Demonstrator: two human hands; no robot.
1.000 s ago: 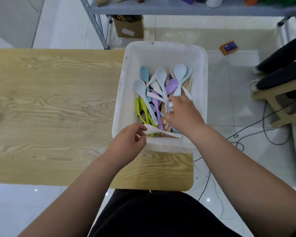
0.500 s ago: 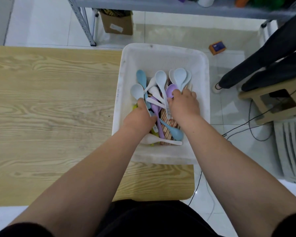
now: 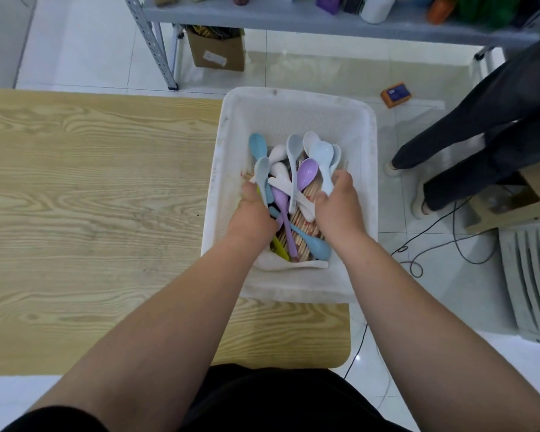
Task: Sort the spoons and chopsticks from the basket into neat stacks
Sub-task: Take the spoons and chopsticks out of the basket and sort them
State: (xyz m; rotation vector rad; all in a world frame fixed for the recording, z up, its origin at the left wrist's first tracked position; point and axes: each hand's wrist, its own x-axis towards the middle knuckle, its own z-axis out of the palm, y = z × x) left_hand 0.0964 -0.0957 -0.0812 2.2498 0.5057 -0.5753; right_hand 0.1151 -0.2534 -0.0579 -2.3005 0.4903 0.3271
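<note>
Broadly, a pale wood-grain desk (image 3: pixel 91 198) carries a white mesh basket (image 3: pixel 293 110) at its right end, overhanging the edge above a tiled floor (image 3: pixel 418 291). Inside the basket, wooden chopsticks (image 3: pixel 309 194) lie along the bottom, under a crisscross jumble of plastic spoons (image 3: pixel 306 173) in blue, white, lilac and yellow-green. The left hand (image 3: pixel 253 216) curls round a grey-blue spoon (image 3: pixel 262 173). The right hand (image 3: pixel 337 207) pinches the handle of a pale blue spoon (image 3: pixel 323 154).
</note>
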